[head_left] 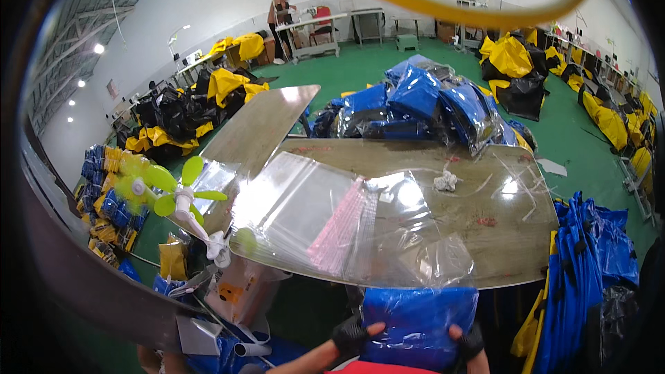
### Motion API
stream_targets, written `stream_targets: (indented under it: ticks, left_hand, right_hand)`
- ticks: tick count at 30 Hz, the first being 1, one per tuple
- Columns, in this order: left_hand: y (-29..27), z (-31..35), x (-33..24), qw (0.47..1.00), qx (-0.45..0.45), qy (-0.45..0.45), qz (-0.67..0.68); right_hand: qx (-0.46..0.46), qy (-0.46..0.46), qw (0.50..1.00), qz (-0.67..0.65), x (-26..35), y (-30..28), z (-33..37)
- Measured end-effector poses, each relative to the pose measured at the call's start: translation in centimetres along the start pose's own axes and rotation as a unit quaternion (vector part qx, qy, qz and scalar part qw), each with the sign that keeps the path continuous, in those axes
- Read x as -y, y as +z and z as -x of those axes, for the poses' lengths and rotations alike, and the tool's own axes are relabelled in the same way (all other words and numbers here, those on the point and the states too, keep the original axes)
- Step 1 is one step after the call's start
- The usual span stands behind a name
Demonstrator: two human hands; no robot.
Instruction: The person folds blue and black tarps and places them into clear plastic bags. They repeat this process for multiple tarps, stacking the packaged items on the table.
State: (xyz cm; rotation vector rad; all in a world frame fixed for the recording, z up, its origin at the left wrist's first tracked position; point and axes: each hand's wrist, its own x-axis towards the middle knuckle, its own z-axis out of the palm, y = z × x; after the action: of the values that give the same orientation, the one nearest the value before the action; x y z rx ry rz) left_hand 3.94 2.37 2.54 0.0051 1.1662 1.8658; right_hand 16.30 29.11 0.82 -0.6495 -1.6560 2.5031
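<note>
A folded blue sheet-like item in a clear plastic bag (418,325) rests upright against the near edge of the table, low in the view. The bag's loose clear end (447,263) spreads over the tabletop. My left hand (355,334), in a black fingerless glove, holds the left side of the bagged item with the thumb on its front. On the right side my right hand (469,341), gloved the same way, grips it with the thumb also in front. The other fingers of both hands are mostly hidden behind or beside it.
Flat clear bags (291,194) and a pink-edged stack (337,228) lie on the table (499,249). A green-bladed fan (183,197) is clipped at the left. Blue packed bundles (415,97) pile up behind; blue sheets (578,270) hang at right. A person (280,17) stands far back.
</note>
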Motion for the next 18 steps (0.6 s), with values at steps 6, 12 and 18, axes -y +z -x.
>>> stream_targets:
  ticks: [6,12,18]
  left_hand:
    - [0.1,1.9,0.0,0.961,0.031,0.102,-0.255]
    - [-0.8,-2.8,-3.0,0.984,0.012,0.161,-0.080]
    - [1.4,-5.1,-1.9,0.896,0.003,0.248,-0.370]
  right_hand:
    - [-0.125,-0.074,0.963,0.225,-1.9,0.4,4.3]
    - [0.070,-0.186,0.974,-0.109,6.3,3.4,0.9]
    - [-0.090,-0.273,0.951,-0.112,8.1,2.4,-4.3]
